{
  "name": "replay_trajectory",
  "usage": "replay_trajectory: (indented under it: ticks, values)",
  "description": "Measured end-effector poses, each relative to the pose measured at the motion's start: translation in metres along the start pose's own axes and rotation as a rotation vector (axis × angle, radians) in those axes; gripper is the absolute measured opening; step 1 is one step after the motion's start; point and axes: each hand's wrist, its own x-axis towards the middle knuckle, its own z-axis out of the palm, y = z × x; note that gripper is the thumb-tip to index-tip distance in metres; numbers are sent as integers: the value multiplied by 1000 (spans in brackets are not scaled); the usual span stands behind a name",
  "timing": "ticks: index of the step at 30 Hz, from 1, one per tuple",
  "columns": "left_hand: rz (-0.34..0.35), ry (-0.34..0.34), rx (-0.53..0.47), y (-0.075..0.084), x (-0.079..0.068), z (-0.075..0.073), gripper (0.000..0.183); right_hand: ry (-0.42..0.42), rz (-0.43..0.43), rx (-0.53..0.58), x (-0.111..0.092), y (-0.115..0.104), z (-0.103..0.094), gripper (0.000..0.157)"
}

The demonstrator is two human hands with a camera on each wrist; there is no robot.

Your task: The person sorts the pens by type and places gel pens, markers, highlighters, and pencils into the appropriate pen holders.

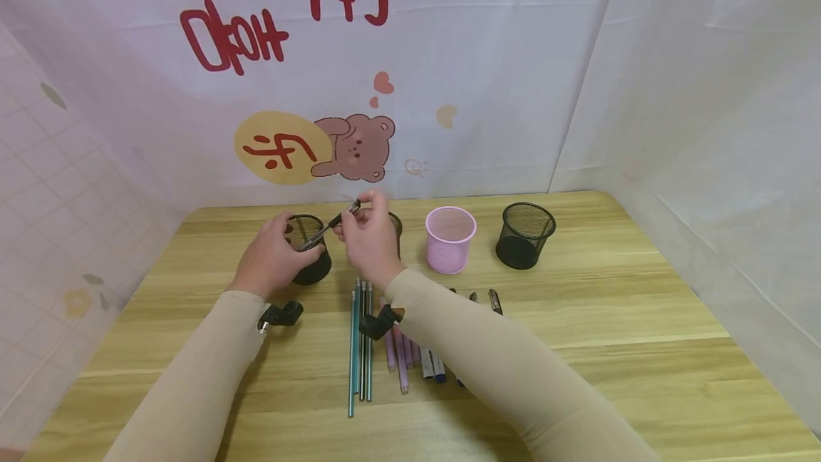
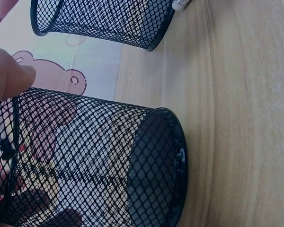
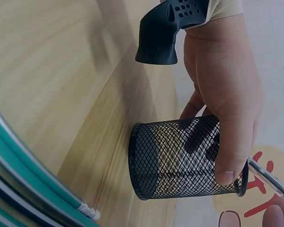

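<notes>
At the left end of the row stands a black mesh pen cup (image 1: 312, 273). My left hand (image 1: 268, 257) grips it near its rim, thumb across the near side and fingers round the far side. My right hand (image 1: 373, 242) pinches a clear-barrelled pen with a black grip (image 1: 335, 219) between thumb and fingers. The pen slants down to the left, its lower end at the mouth of that cup. In the right wrist view, the pen (image 3: 267, 176) meets the cup's rim (image 3: 244, 182) beside the left thumb (image 3: 233, 156). Inside the cup no other pens show.
Another black mesh cup (image 1: 398, 228) is mostly hidden behind the right hand. Further right stand a pink mesh cup (image 1: 447, 252) and a black one (image 1: 518, 252). Teal and dark pencils (image 1: 353, 369), pink-purple pens (image 1: 402, 366), markers (image 1: 438, 368) and black pens (image 1: 495, 301) lie in front, partly under the right forearm.
</notes>
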Motion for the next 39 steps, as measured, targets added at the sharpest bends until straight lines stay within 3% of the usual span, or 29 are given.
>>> replay_trajectory:
  ticks: [16, 39]
  values:
    - [1, -9, 6, -1, 0, 0, 98, -47, 57, -145, -5, -3, 0, 26]
    - [6, -2, 2, -1, -1, 1, 98, -88, 118, -145, -11, -2, 0, 22]
